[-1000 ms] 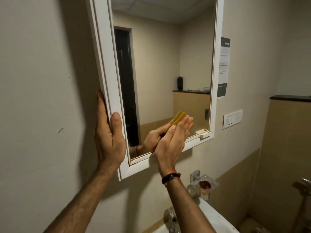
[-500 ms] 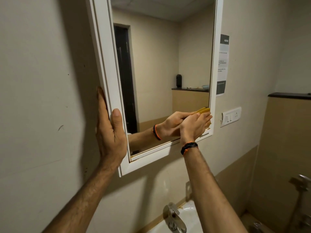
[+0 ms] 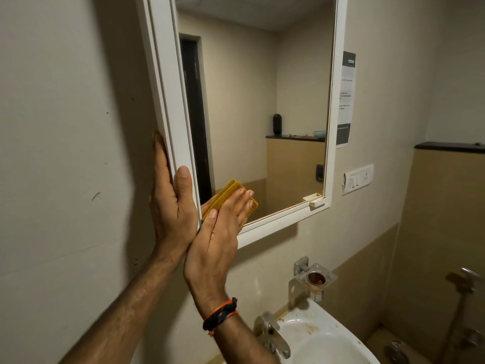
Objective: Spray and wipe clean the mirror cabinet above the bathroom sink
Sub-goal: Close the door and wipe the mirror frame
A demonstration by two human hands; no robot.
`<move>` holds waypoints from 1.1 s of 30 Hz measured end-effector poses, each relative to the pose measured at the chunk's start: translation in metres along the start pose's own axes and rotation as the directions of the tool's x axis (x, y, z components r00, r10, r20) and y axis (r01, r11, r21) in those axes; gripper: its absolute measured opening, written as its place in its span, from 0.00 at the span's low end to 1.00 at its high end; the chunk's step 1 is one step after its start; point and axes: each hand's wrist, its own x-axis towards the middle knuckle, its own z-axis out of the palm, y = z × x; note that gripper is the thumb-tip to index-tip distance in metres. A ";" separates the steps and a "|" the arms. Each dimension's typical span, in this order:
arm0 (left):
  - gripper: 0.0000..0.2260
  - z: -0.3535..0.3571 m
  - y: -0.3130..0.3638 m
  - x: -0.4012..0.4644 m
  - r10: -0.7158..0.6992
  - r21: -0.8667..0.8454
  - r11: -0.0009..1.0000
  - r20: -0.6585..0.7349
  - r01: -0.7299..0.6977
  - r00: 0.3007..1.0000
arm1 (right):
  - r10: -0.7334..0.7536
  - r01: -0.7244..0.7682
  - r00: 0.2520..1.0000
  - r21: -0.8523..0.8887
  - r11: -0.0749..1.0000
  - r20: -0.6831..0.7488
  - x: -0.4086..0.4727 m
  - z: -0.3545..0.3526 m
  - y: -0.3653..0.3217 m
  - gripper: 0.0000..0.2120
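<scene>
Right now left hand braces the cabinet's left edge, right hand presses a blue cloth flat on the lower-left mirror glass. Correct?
One error: the cloth is yellow, not blue, as the head view shows. The rest stands: the left hand braces the left edge of the mirror cabinet, and the right hand presses the cloth flat on the lower-left glass.

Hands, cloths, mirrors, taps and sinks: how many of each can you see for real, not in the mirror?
Hands: 2, left hand and right hand
Yellow cloth: 1
Mirror cabinet: 1
Sink: 1
Tap: 1
Total: 6
</scene>
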 end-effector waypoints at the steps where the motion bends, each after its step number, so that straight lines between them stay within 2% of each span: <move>1: 0.24 0.000 0.000 0.000 0.005 -0.006 1.000 -0.002 -0.005 1.000 | -0.022 0.022 1.000 0.000 1.000 0.000 0.001 -0.002 0.001 0.25; 4: 0.24 0.000 -0.002 0.001 0.040 -0.016 0.999 -0.005 -0.040 0.999 | -0.056 0.057 0.998 0.017 0.998 -0.040 0.009 -0.005 0.006 0.26; 11: 0.24 0.001 -0.004 0.002 0.073 -0.028 0.997 -0.013 -0.073 0.997 | 0.100 -0.102 0.975 -0.002 0.995 -0.199 0.096 -0.047 0.046 0.26; 15: 0.24 0.001 -0.007 0.002 0.076 -0.024 0.997 -0.025 -0.076 0.997 | 0.168 -0.183 0.962 -0.051 0.982 -0.214 0.148 -0.081 0.077 0.26; 23: 0.25 0.000 -0.005 0.013 0.073 -0.037 0.997 -0.015 -0.073 0.997 | -0.079 0.056 0.982 -0.133 0.989 -0.174 0.178 -0.102 0.102 0.28; 33: 0.26 0.006 0.000 0.042 0.096 -0.097 0.991 -0.012 -0.097 0.995 | -0.319 0.302 0.942 -0.154 0.941 -0.102 0.161 -0.087 0.086 0.28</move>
